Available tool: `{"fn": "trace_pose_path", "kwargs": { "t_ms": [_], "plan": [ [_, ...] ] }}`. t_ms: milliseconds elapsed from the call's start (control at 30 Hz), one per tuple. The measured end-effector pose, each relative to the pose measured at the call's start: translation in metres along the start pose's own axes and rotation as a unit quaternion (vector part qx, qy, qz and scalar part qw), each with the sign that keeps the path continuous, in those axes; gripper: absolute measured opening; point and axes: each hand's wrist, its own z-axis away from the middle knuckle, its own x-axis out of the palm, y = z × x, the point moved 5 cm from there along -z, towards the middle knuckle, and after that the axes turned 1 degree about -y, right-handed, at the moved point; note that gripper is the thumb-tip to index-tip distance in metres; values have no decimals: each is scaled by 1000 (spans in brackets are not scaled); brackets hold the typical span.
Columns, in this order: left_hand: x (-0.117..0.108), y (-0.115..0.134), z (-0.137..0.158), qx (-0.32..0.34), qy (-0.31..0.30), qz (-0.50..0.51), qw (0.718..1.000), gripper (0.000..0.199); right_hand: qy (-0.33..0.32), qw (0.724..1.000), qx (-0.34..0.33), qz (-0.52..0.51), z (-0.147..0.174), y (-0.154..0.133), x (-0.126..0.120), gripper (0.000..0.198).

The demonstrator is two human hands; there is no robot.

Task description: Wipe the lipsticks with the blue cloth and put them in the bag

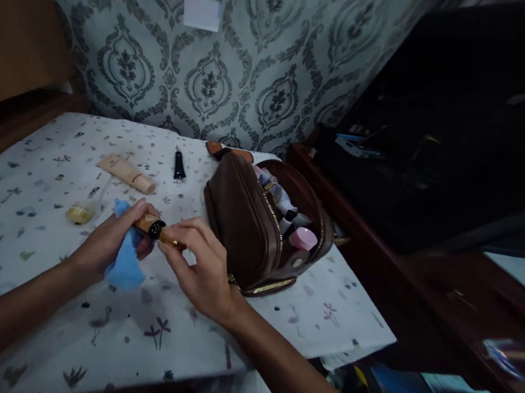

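Left hand cupping blue cloth around tube, steadying; right hand pinching gold end for wiping. Pouch gaping alongside, within reach.

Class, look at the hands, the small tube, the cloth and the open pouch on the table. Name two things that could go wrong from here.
1. The small tube is pinched only at its ends by the left hand and right hand; it might slip onto the tablecloth.
2. The open brown pouch sits close to the right hand; a nudge could tip out its pink-capped bottle.
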Motion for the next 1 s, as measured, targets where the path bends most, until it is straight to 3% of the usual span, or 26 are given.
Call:
{"fn": "trace_pose_path", "kwargs": {
  "t_ms": [100,267,400,533,700,767,800,933,1000],
  "plan": [
    [20,10,-1,6,-46,21,999,47,7,1000,-6,29,-1,-14,-21,9],
    [47,22,-3,76,-97,6,992,43,68,982,172,-42,9,-12,-49,20],
    [60,24,-4,117,-120,-21,986,39,93,955,237,-149,18,-14,-58,22],
    [71,29,-4,148,-139,-52,978,36,91,957,240,-132,21,-26,-73,19],
    [97,43,-4,212,-202,-162,942,43,137,976,169,-4,19,-52,-117,13],
    [110,48,-5,275,-211,-289,892,39,182,972,138,59,16,-60,-141,13],
    [117,50,-5,322,-204,-365,850,36,201,968,124,84,14,-63,-153,13],
    [139,51,1,508,-130,-594,610,35,222,959,109,139,3,-59,-185,13],
    [143,48,3,544,-106,-630,543,36,189,963,113,156,-4,-50,-191,15]
  ]
}}
